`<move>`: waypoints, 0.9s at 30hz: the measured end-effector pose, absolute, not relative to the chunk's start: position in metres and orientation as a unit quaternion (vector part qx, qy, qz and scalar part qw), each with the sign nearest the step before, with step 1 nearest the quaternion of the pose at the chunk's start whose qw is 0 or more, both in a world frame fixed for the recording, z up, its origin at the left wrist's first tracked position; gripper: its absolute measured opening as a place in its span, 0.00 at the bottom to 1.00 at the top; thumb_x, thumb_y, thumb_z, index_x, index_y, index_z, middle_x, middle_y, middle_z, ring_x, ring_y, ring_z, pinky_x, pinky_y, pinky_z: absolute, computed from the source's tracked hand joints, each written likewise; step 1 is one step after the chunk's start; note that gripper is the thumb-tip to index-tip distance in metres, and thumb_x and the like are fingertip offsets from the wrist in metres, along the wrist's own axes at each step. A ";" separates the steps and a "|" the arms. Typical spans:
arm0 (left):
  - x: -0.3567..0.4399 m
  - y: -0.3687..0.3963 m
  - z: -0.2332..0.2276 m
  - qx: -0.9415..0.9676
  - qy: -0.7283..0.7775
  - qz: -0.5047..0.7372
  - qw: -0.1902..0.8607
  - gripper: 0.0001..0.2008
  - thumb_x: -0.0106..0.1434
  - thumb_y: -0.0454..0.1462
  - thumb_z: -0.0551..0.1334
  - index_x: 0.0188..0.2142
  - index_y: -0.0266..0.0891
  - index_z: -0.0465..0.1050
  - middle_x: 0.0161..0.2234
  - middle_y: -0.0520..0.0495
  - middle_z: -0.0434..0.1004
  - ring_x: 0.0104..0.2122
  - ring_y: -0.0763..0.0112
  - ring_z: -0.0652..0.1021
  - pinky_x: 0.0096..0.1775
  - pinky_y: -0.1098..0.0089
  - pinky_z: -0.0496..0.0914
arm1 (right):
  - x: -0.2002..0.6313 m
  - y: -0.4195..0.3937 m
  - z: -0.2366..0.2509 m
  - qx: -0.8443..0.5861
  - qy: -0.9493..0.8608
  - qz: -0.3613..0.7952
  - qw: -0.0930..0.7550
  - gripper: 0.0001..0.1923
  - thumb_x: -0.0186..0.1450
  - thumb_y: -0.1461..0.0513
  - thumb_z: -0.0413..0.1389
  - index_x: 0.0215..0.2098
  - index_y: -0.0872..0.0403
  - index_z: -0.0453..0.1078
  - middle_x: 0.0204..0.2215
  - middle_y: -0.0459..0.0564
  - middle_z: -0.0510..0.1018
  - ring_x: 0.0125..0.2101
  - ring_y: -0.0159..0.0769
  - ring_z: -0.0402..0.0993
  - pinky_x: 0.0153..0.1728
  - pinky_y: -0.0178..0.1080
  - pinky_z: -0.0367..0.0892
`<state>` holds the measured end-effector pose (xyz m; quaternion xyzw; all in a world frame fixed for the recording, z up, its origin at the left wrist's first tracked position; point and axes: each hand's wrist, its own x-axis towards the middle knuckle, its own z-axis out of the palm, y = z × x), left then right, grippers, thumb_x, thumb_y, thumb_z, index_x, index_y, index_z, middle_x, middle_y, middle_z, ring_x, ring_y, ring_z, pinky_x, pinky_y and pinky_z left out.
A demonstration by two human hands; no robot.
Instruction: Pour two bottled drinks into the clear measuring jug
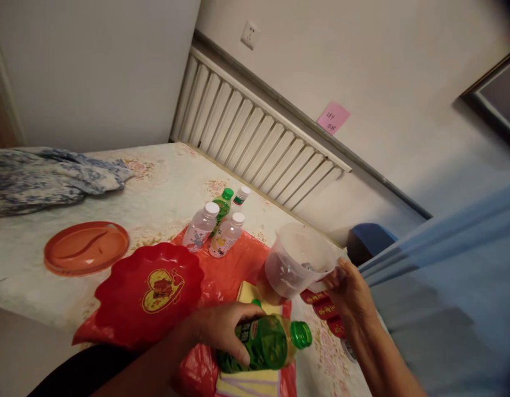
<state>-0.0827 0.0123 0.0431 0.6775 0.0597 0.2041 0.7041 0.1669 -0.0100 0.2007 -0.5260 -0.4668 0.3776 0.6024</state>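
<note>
My left hand (221, 331) is wrapped round a green plastic bottle (265, 342), which lies almost level with its uncapped mouth pointing right. By its handle my right hand (349, 289) grips a clear plastic measuring jug (290, 264), held tilted above the table. A small green piece (256, 302) shows just behind my left hand; I cannot tell whether it is a cap. Folded yellow cloths (250, 380) lie beneath the bottle on a red plastic bag (238, 264). Red packets with gold writing (323, 309) are partly hidden behind my right hand.
A red scalloped tray (126, 286) and an orange lid (87, 248) lie at left. Several bottles, including a white-capped bottle (200, 226), stand behind the bag. A patterned cloth (43, 179) covers the far left. A radiator (255, 127) borders the table; a blue curtain (453, 264) hangs right.
</note>
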 end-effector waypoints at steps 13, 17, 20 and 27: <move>-0.078 0.002 0.042 0.711 0.056 0.168 0.681 0.41 0.37 0.48 0.77 0.52 0.45 0.72 0.42 0.52 0.75 0.41 0.60 0.75 0.40 0.67 0.72 | 0.094 0.014 0.148 -0.438 -0.390 0.502 0.636 0.19 0.55 0.54 0.62 0.17 0.52 0.59 0.11 0.37 0.57 0.15 0.25 0.49 0.19 0.32 0.52; -0.079 0.002 0.042 0.724 0.067 0.163 0.667 0.41 0.37 0.49 0.76 0.53 0.45 0.72 0.42 0.51 0.75 0.41 0.58 0.76 0.41 0.65 0.72 | 0.084 0.014 0.136 -0.433 -0.396 0.508 0.630 0.19 0.56 0.54 0.61 0.16 0.52 0.59 0.11 0.37 0.56 0.16 0.26 0.49 0.20 0.33 0.52; -0.079 0.002 0.041 0.726 0.074 0.163 0.663 0.42 0.37 0.50 0.76 0.53 0.45 0.72 0.41 0.52 0.76 0.40 0.59 0.76 0.40 0.66 0.72 | 0.082 0.014 0.125 -0.436 -0.401 0.512 0.622 0.20 0.57 0.54 0.61 0.16 0.52 0.58 0.12 0.36 0.56 0.16 0.26 0.49 0.21 0.34 0.53; -0.078 0.001 0.045 0.733 0.083 0.174 0.653 0.39 0.39 0.48 0.75 0.52 0.44 0.72 0.41 0.51 0.76 0.41 0.57 0.76 0.42 0.64 0.72 | 0.084 0.011 0.107 -0.419 -0.365 0.527 0.643 0.19 0.61 0.54 0.59 0.18 0.51 0.59 0.13 0.36 0.56 0.17 0.27 0.51 0.23 0.34 0.57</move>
